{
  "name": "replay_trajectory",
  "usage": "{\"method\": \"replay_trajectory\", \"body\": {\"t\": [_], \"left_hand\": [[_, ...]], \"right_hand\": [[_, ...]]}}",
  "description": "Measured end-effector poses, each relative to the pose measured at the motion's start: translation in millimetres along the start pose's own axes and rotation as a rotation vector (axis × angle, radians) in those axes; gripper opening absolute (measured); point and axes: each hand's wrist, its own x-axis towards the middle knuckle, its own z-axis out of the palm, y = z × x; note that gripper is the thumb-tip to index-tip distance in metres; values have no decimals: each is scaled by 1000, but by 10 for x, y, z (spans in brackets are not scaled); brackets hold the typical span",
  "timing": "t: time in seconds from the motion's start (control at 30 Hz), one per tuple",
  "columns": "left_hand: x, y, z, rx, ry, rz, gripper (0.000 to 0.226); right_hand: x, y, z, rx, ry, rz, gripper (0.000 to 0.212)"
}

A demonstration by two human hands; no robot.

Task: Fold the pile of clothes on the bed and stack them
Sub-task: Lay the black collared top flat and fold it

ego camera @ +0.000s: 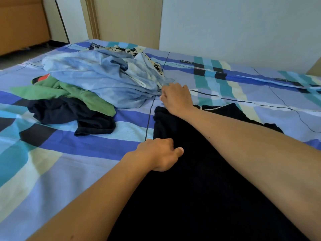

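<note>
The left hand (158, 153) pinched the black garment (199, 188) at its left edge; the right hand (177, 98) curled at its far corner, hold unclear, beside the clothes pile (104, 79).

Bare skin from left hand (156, 153) and right hand (177, 98) up to frame edge, both forearms uncovered. Small dark mole on right forearm (209, 137). Similar speck low on left forearm (71, 237), probably a mole, blurry there. Left thumbnail short-trimmed.
</note>
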Motion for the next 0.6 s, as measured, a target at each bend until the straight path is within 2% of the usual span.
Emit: {"method": "replay_trajectory", "body": {"t": [0.07, 0.13, 0.2, 0.23, 0.3, 0.4, 0.47, 0.6], "left_hand": [[3, 1, -3, -2, 12, -6, 42], [2, 6, 3, -13, 15, -4, 42], [12, -2, 0, -30, 29, -1, 43], [21, -8, 3, -35, 42, -2, 44], [36, -23, 6, -42, 75, -8, 44], [17, -13, -5, -8, 84, -8, 33], [-3, 13, -5, 45, 92, 4, 24], [0, 33, 40, 106, 116, 3, 26]], "right_hand": [[9, 5, -43, 283, -75, 108, 33], [-11, 50, -158, 502, -323, 158, 47], [-66, 82, -282, 458, -600, 96, 43], [-85, 106, -308, 435, -670, 78, 37], [-80, 122, -334, 493, -670, 115, 29], [43, 72, -353, 611, -545, 233, 28], [120, 6, -317, 599, -478, 236, 28], [106, -48, -160, 503, -468, 197, 41]]}}
